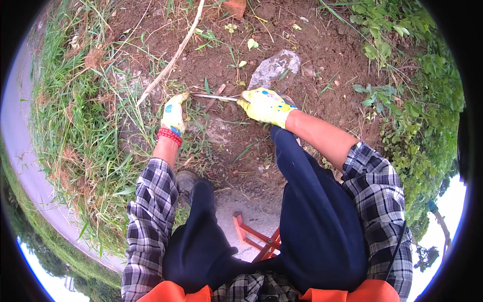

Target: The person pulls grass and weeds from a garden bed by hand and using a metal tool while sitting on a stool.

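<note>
My right hand (266, 107), in a yellow glove with coloured spots, grips one end of a thin, pale, straight tool (215, 97). It looks like a narrow blade seen edge-on, but its exact kind is unclear. The tool reaches left across the soil towards my left hand (175, 113), gloved alike, with a red beaded bracelet (169, 136) at the wrist. The left fingers are curled beside the tool's far end, low among grass blades. Whether they hold anything is hidden. Under the tool lies a flat brown strip (219, 89), perhaps wood.
A grey stone (277, 70) lies just beyond my right hand. A long dry stick (175, 56) slants across the soil. Tall grass (86, 124) lines the left, beside a paved road (22, 151). Leafy shrubs (422, 94) crowd the right. A red metal frame (260, 241) shows between my legs.
</note>
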Tool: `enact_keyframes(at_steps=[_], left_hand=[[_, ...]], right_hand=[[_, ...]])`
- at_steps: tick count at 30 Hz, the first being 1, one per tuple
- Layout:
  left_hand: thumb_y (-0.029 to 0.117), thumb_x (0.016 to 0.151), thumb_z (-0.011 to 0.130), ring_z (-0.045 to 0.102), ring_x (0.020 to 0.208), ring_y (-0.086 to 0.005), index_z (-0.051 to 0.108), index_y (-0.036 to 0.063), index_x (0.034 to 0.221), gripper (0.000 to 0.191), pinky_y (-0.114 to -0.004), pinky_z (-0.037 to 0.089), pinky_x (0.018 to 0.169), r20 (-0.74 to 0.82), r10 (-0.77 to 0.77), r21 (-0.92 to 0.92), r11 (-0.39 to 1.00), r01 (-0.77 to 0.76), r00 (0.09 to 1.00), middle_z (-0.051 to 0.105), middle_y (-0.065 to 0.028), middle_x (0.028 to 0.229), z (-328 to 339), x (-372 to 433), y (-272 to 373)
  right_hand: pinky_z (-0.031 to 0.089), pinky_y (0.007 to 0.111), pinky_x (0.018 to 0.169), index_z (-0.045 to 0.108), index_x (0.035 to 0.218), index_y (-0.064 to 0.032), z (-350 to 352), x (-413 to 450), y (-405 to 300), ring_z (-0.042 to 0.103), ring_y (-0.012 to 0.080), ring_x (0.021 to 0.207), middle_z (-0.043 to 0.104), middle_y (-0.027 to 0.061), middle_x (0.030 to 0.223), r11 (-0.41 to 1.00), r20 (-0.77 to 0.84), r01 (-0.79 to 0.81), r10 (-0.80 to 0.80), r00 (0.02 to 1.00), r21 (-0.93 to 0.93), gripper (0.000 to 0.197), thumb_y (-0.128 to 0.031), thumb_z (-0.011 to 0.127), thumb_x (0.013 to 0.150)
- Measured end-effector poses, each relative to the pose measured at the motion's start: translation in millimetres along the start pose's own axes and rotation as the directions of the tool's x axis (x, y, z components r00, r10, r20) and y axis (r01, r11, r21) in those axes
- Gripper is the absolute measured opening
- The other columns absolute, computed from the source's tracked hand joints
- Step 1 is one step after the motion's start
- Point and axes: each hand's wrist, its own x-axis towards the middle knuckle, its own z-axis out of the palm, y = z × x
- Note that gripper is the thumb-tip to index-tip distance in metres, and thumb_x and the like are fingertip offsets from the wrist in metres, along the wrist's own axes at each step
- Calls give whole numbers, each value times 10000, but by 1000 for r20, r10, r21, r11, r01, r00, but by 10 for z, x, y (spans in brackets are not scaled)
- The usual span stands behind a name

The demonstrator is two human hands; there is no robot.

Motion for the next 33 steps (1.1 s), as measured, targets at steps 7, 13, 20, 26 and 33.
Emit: enact_keyframes(at_steps=[7, 13, 20, 26, 33], left_hand=[[259, 844, 611, 386, 481, -60, 632, 153, 911, 127, -244, 335, 473, -121, 174, -110, 976, -187, 977, 555, 46, 710, 31, -384, 527], [163, 811, 621, 621, 892, -285, 567, 87, 1106, 309, -363, 498, 767, 354, 668, 893, -32, -449, 655, 624, -128, 1017, -235, -311, 540], [317, 857, 543, 619, 964, -326, 541, 138, 1186, 374, -431, 491, 818, 286, 190, 914, -348, -208, 939, 647, -157, 1025, 113, -101, 737], [186, 858, 588, 644, 912, -214, 579, 17, 1166, 351, -294, 494, 790, 574, 85, 679, 506, -531, 815, 676, -153, 998, -409, 214, 707], [177, 850, 571, 593, 632, -234, 575, 24, 873, 155, -322, 485, 596, 705, -148, 709, 179, -682, 694, 604, -127, 722, 139, -1280, -194]], right_hand=[[456, 483, 742, 597, 922, -35, 371, -277, 106, 601, 403, 840, 631, 218, 851, 982, -60, -121, 131, 990, 147, 340, -347, 461, 922], [445, 487, 743, 589, 927, -17, 328, -198, 204, 588, 422, 856, 623, 238, 884, 987, -54, -71, 80, 995, 141, 367, -359, 458, 927], [434, 468, 624, 595, 907, -38, 566, -526, 530, 587, 406, 694, 605, 223, 724, 958, -164, -60, 110, 980, 282, 305, -333, 519, 914], [429, 386, 635, 605, 800, -5, 743, -280, 891, 534, 335, 676, 562, 178, 695, 809, -390, 62, 214, 896, 585, 292, -261, 530, 918], [417, 294, 543, 611, 821, 19, 509, -504, 865, 517, 119, 573, 554, 58, 652, 517, -125, -101, 384, 915, 850, 260, -206, 533, 924]])
